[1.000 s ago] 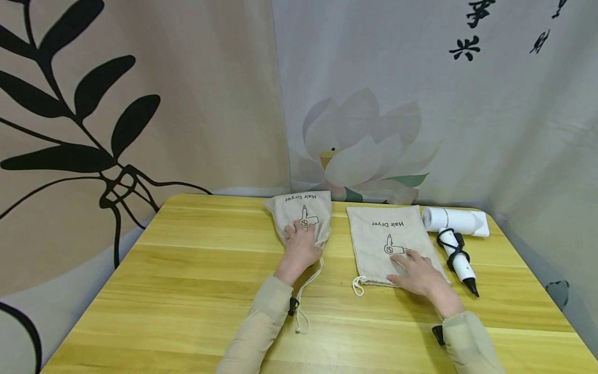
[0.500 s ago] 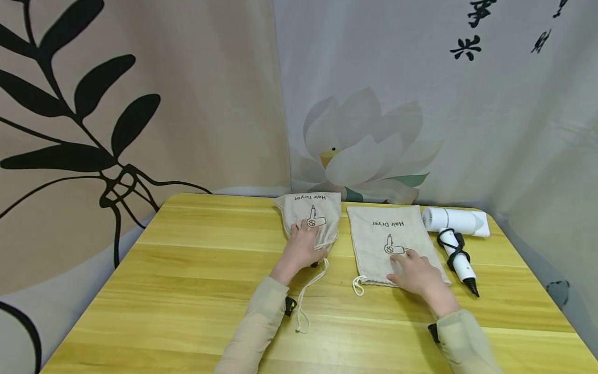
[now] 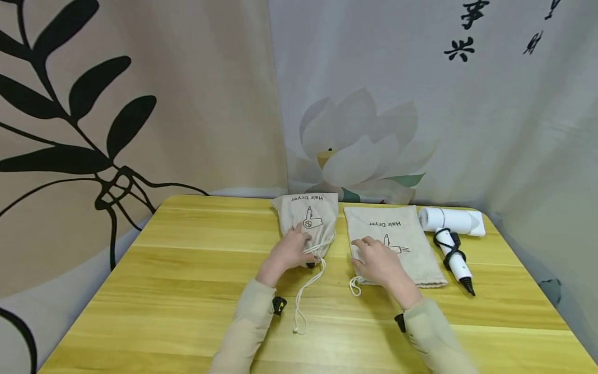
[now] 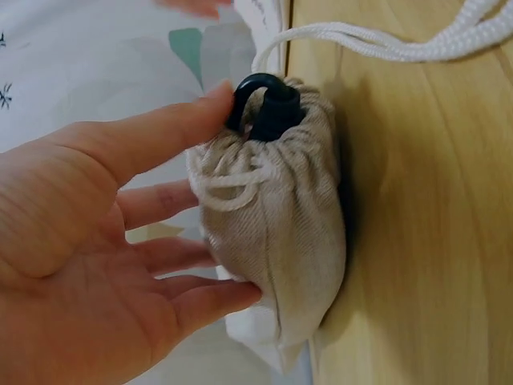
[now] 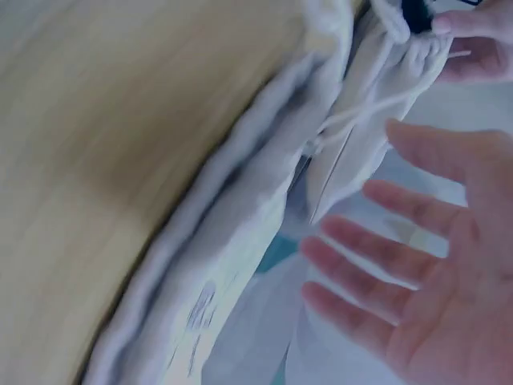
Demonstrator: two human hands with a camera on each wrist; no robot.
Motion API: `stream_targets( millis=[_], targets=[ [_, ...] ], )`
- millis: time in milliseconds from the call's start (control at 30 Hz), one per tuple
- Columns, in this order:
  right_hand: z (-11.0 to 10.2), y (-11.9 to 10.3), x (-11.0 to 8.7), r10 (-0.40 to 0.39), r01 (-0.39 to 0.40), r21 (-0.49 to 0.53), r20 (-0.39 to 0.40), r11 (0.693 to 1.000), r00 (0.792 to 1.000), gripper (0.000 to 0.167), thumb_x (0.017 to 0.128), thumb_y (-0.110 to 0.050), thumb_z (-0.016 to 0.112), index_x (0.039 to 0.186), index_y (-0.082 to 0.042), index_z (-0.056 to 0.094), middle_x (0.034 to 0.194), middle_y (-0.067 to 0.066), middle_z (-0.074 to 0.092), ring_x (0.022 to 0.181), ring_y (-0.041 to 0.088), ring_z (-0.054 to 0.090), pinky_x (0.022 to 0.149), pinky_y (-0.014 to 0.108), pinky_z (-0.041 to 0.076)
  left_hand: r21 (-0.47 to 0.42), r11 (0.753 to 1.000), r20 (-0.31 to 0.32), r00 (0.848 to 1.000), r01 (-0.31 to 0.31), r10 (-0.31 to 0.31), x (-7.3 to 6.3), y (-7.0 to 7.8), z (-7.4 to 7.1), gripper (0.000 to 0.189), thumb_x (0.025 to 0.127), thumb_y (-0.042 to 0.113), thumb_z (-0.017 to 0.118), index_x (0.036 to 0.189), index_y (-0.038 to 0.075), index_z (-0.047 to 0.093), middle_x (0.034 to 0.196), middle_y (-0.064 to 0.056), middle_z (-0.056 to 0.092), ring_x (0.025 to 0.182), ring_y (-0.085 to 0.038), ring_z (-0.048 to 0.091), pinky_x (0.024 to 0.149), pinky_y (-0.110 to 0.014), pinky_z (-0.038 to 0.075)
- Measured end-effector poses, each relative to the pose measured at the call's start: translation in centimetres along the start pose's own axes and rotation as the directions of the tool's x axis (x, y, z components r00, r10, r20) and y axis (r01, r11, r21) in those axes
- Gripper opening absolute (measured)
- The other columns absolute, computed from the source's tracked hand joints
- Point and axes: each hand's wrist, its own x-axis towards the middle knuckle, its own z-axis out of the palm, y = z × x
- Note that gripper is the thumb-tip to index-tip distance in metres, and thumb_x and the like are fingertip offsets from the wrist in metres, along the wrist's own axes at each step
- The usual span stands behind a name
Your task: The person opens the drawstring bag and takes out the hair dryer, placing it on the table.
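A stuffed beige drawstring bag (image 3: 324,234) printed "Hair Dryer" lies near the table's back edge. My left hand (image 3: 288,249) is at its near left side, fingertips on the cloth and fingers loosely extended. In the left wrist view, the thumb tip is beside a black cord loop (image 4: 258,83) poking from the gathered mouth. Most of the bag's contents are hidden. To its right lies a flat, matching drawstring bag (image 3: 420,259). Over the left part of that flat bag hovers my right hand (image 3: 380,262), fingers spread and holding nothing in the right wrist view.
Beyond the flat bag, a white hair dryer (image 3: 453,222) lies at the back right, its black cord (image 3: 454,252) wound round the handle. White drawstrings (image 3: 300,301) trail from the stuffed bag over the wooden table (image 3: 196,291). A printed curtain (image 3: 224,104) hangs behind.
The stuffed bag first shifted right with my left hand; that hand has since drawn back slightly left. My right hand has moved left across the flat bag, uncovering its right side.
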Motion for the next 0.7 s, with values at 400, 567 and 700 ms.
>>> stream_targets(
  millis=[400, 567, 700],
  targets=[
    [2.7, -3.6, 3.0, -0.239, 0.249, 0.045, -0.154, 0.968, 0.959, 0.046, 0.075, -0.019, 0.079, 0.116, -0.008, 0.062, 0.114, 0.011, 0.063, 0.101, 0.027, 0.063, 0.077, 0.039, 0.057, 0.083, 0.996, 0.001, 1.000, -0.018, 0.018, -0.5, 0.3, 0.1, 0.060, 0.066, 0.009, 0.083, 0.121, 0.003, 0.062, 0.148, -0.030, 0.031, 0.135, -0.049, 0.035, 0.108, -0.052, 0.038],
    [3.2, -4.2, 3.7, -0.267, 0.277, 0.051, -0.149, 0.959, 0.952, 0.043, 0.073, -0.015, 0.080, 0.112, -0.009, 0.062, 0.113, 0.010, 0.063, 0.097, 0.025, 0.062, 0.077, 0.037, 0.057, 0.076, 0.996, -0.002, 0.999, -0.036, 0.036, -0.5, 0.3, 0.0, 0.056, 0.066, 0.006, 0.082, 0.119, 0.002, 0.063, 0.146, -0.033, 0.032, 0.134, -0.049, 0.036, 0.108, -0.050, 0.038],
    [3.4, -4.6, 4.0, -0.262, 0.270, 0.045, -0.128, 0.962, 0.956, 0.041, 0.074, -0.012, 0.079, 0.112, -0.008, 0.062, 0.112, 0.011, 0.062, 0.096, 0.025, 0.063, 0.077, 0.037, 0.057, 0.069, 0.996, -0.010, 0.998, -0.056, 0.057, -0.3, 0.1, 0.0, 0.053, 0.066, 0.004, 0.082, 0.116, 0.001, 0.065, 0.142, -0.033, 0.038, 0.133, -0.047, 0.039, 0.109, -0.048, 0.039]
  ],
)
